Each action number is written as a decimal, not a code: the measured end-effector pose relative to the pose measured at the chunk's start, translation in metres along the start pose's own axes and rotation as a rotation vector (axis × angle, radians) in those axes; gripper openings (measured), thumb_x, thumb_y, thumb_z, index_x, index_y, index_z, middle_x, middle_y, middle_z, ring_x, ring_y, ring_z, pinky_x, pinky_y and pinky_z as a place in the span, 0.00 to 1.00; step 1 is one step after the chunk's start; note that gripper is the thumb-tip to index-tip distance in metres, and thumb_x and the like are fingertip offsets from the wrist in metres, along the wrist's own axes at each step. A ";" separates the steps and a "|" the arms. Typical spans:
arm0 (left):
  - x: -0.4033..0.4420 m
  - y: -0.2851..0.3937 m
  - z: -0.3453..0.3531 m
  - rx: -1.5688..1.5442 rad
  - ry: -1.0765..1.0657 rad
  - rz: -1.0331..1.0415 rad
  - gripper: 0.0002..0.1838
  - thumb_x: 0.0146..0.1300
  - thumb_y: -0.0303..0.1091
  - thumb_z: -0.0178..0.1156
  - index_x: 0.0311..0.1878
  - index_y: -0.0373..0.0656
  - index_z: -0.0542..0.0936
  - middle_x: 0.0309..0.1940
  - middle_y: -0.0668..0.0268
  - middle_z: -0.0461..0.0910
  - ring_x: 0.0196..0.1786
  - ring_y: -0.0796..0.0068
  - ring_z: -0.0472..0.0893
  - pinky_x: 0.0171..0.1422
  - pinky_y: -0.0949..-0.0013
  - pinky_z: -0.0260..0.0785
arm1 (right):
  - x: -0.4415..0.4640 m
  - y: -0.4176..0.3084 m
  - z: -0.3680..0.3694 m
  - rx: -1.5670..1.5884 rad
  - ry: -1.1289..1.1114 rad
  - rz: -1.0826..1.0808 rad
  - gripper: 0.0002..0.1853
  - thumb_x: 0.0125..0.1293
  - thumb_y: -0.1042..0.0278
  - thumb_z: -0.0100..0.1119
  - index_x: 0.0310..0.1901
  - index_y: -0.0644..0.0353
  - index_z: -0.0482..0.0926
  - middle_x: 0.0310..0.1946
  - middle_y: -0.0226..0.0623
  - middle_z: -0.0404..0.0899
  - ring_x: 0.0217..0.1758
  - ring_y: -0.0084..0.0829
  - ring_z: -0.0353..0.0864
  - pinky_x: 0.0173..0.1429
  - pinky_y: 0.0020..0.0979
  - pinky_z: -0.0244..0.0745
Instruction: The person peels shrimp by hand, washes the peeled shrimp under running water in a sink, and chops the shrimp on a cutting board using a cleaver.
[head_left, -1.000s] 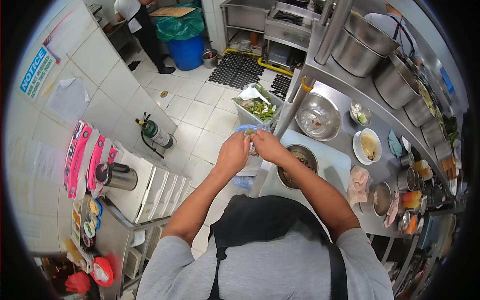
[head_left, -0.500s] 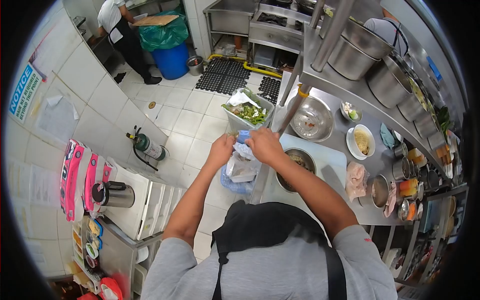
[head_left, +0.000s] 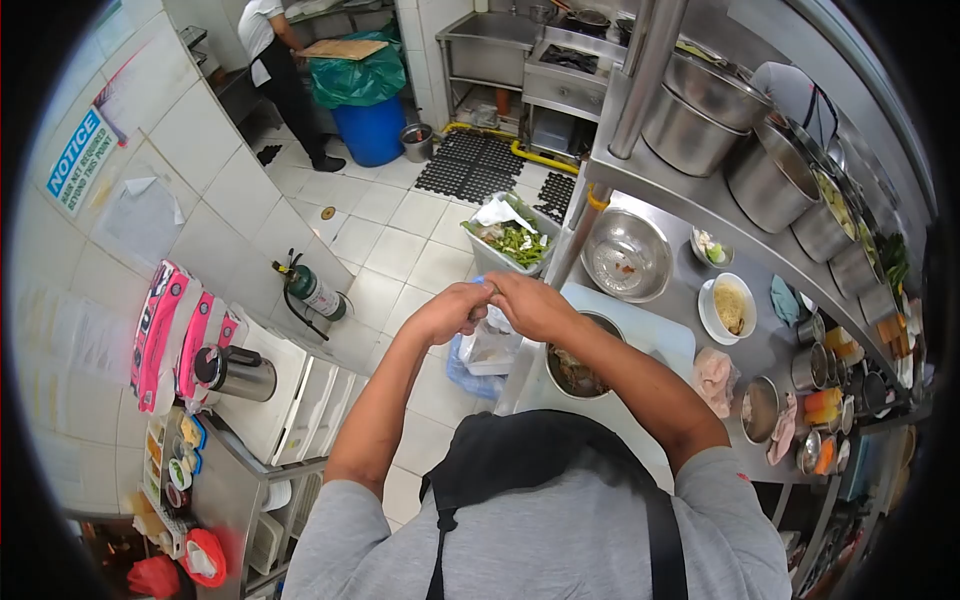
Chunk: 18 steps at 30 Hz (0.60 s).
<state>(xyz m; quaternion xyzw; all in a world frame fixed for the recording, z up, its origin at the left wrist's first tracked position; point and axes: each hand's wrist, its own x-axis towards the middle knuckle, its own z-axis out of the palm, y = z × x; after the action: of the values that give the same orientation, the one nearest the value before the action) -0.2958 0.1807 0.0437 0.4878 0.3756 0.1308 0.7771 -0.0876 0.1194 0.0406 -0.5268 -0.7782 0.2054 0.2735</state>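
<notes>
In front of me hangs a thin bluish plastic bag [head_left: 466, 378] with a clear-and-white container [head_left: 489, 352] showing inside it. My left hand [head_left: 452, 312] is closed at the bag's gathered top, fingers curled inward. My right hand [head_left: 532, 303] meets it there, its fingertips pinched against the left hand's fingers. The bit of plastic between them is mostly hidden by the hands. Below my right forearm stands a steel bowl [head_left: 580, 375] with food in it, next to a white cutting board [head_left: 655, 335].
Beyond the hands stands a bin of green vegetable scraps [head_left: 510, 240]. On the steel counter to the right are a large steel bowl [head_left: 627, 255] and a white bowl of noodles [head_left: 728, 308]. A shelf with steel pots [head_left: 690, 130] overhangs it. A fire extinguisher [head_left: 315, 295] stands left; a co-worker [head_left: 275, 80] is at the back.
My hands have come together at the bag's top, fingers now meeting and covering most of the gathered plastic. The whole view has shifted slightly, with the surroundings appearing further right.
</notes>
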 end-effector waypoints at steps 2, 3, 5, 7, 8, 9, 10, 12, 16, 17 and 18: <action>-0.005 0.005 0.003 0.071 0.039 0.030 0.21 0.84 0.52 0.55 0.42 0.44 0.81 0.28 0.77 0.66 0.28 0.83 0.60 0.28 0.74 0.53 | 0.000 -0.009 -0.010 0.060 -0.014 -0.009 0.12 0.80 0.62 0.55 0.54 0.60 0.80 0.50 0.51 0.83 0.58 0.56 0.82 0.61 0.54 0.76; -0.008 0.008 0.009 0.152 0.097 0.059 0.21 0.84 0.52 0.56 0.41 0.44 0.81 0.28 0.77 0.67 0.28 0.83 0.60 0.28 0.75 0.53 | 0.001 -0.009 -0.010 0.042 0.000 -0.020 0.11 0.80 0.62 0.55 0.52 0.60 0.80 0.48 0.52 0.83 0.57 0.56 0.82 0.60 0.54 0.77; -0.011 0.011 0.020 0.252 0.185 0.127 0.22 0.84 0.52 0.56 0.40 0.44 0.81 0.28 0.77 0.68 0.28 0.84 0.61 0.28 0.75 0.55 | 0.002 -0.006 -0.009 0.007 0.028 -0.038 0.10 0.79 0.63 0.55 0.50 0.60 0.80 0.46 0.53 0.83 0.55 0.57 0.83 0.59 0.54 0.77; -0.014 0.011 0.030 0.288 0.244 0.199 0.22 0.83 0.52 0.56 0.39 0.43 0.81 0.28 0.77 0.68 0.28 0.85 0.62 0.28 0.75 0.56 | 0.008 -0.009 -0.010 -0.033 0.067 -0.042 0.09 0.77 0.64 0.56 0.46 0.60 0.79 0.44 0.53 0.84 0.53 0.57 0.84 0.57 0.55 0.78; -0.015 0.012 0.032 0.297 0.264 0.208 0.22 0.83 0.53 0.56 0.39 0.44 0.81 0.28 0.77 0.69 0.28 0.85 0.63 0.28 0.75 0.57 | 0.010 -0.011 -0.011 -0.051 0.085 -0.043 0.08 0.77 0.65 0.56 0.45 0.60 0.79 0.43 0.53 0.84 0.51 0.57 0.85 0.56 0.55 0.78; -0.015 0.013 0.033 0.305 0.283 0.216 0.22 0.83 0.53 0.56 0.38 0.44 0.81 0.28 0.77 0.70 0.28 0.85 0.64 0.28 0.75 0.58 | 0.012 -0.011 -0.011 -0.066 0.085 -0.049 0.07 0.76 0.66 0.56 0.44 0.60 0.79 0.42 0.53 0.84 0.50 0.57 0.85 0.55 0.55 0.79; -0.015 0.014 0.034 0.313 0.302 0.225 0.23 0.83 0.53 0.56 0.38 0.44 0.81 0.28 0.77 0.70 0.28 0.85 0.64 0.28 0.76 0.59 | 0.013 -0.011 -0.011 -0.082 0.085 -0.055 0.07 0.76 0.66 0.56 0.43 0.60 0.79 0.41 0.53 0.84 0.49 0.57 0.85 0.55 0.55 0.79; -0.017 0.014 0.034 0.338 0.311 0.217 0.23 0.83 0.52 0.57 0.38 0.43 0.82 0.28 0.76 0.71 0.28 0.85 0.65 0.29 0.74 0.60 | 0.013 -0.010 -0.011 -0.109 0.090 -0.061 0.06 0.75 0.68 0.55 0.43 0.60 0.79 0.41 0.52 0.85 0.47 0.57 0.86 0.54 0.54 0.81; -0.016 0.008 0.030 0.434 0.332 0.237 0.23 0.82 0.53 0.58 0.40 0.40 0.84 0.29 0.74 0.75 0.29 0.83 0.68 0.33 0.71 0.64 | 0.010 -0.008 -0.010 -0.035 0.069 -0.023 0.05 0.75 0.69 0.55 0.43 0.60 0.79 0.42 0.53 0.86 0.47 0.58 0.86 0.54 0.54 0.81; -0.016 0.007 0.028 0.442 0.355 0.231 0.24 0.81 0.53 0.58 0.40 0.39 0.85 0.29 0.73 0.76 0.30 0.82 0.69 0.34 0.70 0.65 | 0.010 -0.008 -0.010 0.005 0.090 -0.034 0.05 0.75 0.69 0.55 0.44 0.60 0.79 0.42 0.52 0.86 0.47 0.58 0.86 0.54 0.54 0.80; -0.016 0.006 0.025 0.450 0.376 0.226 0.24 0.81 0.53 0.59 0.41 0.38 0.85 0.30 0.72 0.77 0.30 0.80 0.70 0.35 0.69 0.66 | 0.010 -0.008 -0.009 0.044 0.111 -0.045 0.05 0.75 0.69 0.55 0.45 0.60 0.79 0.42 0.52 0.86 0.47 0.58 0.86 0.54 0.55 0.80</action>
<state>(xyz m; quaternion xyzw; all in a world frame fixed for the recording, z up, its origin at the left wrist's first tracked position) -0.2878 0.1578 0.0628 0.6534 0.4759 0.2178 0.5470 -0.0903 0.1258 0.0546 -0.5136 -0.7687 0.1868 0.3322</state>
